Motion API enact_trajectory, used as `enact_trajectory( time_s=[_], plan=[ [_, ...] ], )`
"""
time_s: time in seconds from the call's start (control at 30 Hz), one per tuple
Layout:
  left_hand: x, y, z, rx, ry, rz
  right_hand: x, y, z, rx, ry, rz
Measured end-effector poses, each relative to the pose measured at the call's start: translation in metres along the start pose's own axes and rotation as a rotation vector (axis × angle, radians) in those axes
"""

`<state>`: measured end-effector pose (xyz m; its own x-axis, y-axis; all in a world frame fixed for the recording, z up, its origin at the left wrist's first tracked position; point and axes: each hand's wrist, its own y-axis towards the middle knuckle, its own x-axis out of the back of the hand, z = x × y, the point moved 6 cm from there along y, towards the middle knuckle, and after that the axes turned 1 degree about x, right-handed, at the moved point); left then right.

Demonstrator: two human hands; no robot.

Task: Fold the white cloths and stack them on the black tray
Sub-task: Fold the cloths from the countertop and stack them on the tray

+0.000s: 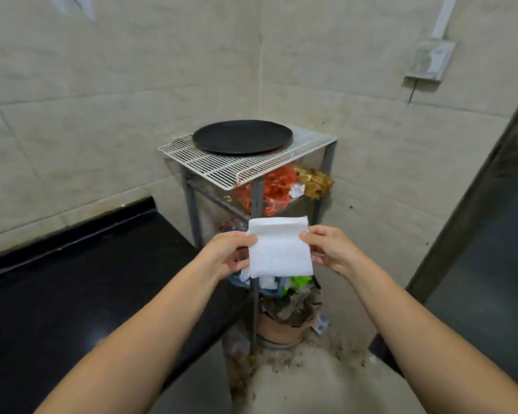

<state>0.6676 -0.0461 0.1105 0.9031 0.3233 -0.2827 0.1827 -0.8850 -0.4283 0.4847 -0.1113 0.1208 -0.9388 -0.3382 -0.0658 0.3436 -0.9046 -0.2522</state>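
Both arms reach forward at mid-frame. Left hand (pixel 226 253) pinches the left edge of a white cloth (pixel 278 251), thumb on the near face, fingers curled behind it. Right hand (pixel 326 249) pinches the right edge the same way, thumb tip just touching the cloth's front. The cloth hangs between the two sets of fingers, held in the air, folded to a small rectangle with its top edge doubled over away from the thumbs. Beyond the fingertips, well apart and higher in view, a round black tray (pixel 242 137) sits on a white wire rack (pixel 222 167) atop a metal stand. Nothing lies on the tray. Below the fingers, under the cloth: bin (pixel 281 327) of mixed rubbish. Left of the left hand, a black counter (pixel 72 279).
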Motion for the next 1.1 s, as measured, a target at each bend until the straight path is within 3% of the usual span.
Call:
enact_trajectory(
  time_s=[0.33, 0.63, 0.83, 0.97, 1.1],
  plan=[
    [-0.041, 0.147, -0.171, -0.232, 0.019, -0.04, 0.013, 0.187, 0.145, 0.137, -0.031, 0.036],
    [-0.028, 0.256, -0.259, -0.376, 0.111, -0.355, -0.024, 0.359, 0.222, 0.262, -0.283, 0.193],
    [0.004, 0.318, -0.272, -0.261, 0.241, -0.646, -0.061, 0.462, 0.221, 0.283, -0.56, 0.334],
    [0.016, 0.339, -0.275, -0.207, 0.627, -0.831, -0.077, 0.493, 0.214, 0.388, -0.817, 0.383],
    [0.021, 0.351, -0.271, -0.102, 0.859, -0.946, -0.088, 0.504, 0.21, 0.468, -1.012, 0.385]
  ],
)
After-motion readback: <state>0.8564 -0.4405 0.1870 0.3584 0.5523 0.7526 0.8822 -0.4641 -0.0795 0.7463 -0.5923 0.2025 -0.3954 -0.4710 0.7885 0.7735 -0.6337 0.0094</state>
